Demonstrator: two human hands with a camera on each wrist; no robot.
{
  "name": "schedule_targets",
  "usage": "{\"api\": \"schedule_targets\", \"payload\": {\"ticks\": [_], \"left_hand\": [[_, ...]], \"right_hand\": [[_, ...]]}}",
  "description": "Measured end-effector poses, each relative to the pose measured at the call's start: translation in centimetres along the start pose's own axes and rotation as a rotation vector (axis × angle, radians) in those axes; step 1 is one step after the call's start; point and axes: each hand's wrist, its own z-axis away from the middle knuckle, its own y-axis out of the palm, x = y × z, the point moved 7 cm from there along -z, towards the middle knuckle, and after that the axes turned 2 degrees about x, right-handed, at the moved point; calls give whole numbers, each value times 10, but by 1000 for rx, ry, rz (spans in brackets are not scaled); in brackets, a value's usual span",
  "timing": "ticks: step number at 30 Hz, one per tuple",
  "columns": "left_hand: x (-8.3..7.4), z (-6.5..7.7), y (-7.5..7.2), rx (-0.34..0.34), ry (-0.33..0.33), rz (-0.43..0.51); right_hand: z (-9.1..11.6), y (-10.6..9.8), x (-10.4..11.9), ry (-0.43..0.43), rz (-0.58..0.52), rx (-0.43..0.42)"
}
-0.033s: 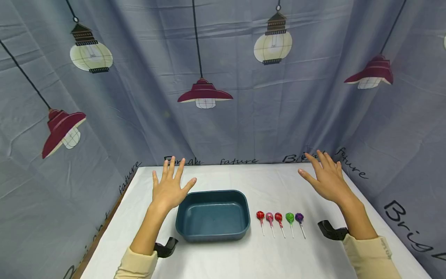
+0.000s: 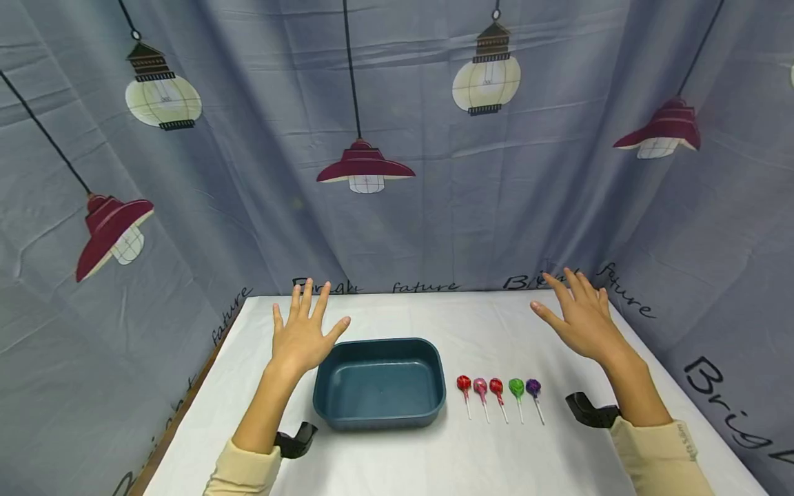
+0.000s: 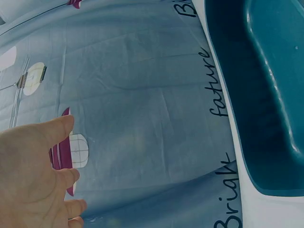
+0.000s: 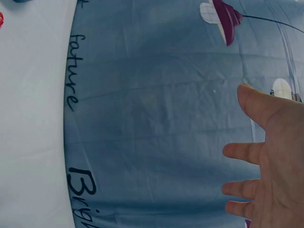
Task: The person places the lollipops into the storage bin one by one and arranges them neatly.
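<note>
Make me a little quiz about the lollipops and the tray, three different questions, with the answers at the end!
1. How many lollipops lie on the table?
2. True or false: the tray has a lollipop in it.
3. Fill in the colour: the lollipop farthest from the tray is ____.

Key:
1. Five.
2. False; they all lie beside it.
3. Purple.
</note>
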Motion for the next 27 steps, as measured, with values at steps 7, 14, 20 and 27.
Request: {"api": "schedule_targets", "payload": {"ticks": [7, 14, 20, 27], "left_hand": [[-1, 0, -8, -130, 43, 59], [1, 18, -10, -358, 93, 157], [13, 36, 2, -448, 74, 253], [38, 51, 35, -458, -23, 446]], "right_hand": [[1, -1, 3, -49, -5, -48], [13, -2, 3, -58, -45, -57], [31, 2, -7, -2, -105, -80], [55, 11, -27, 68, -177, -198]]}}
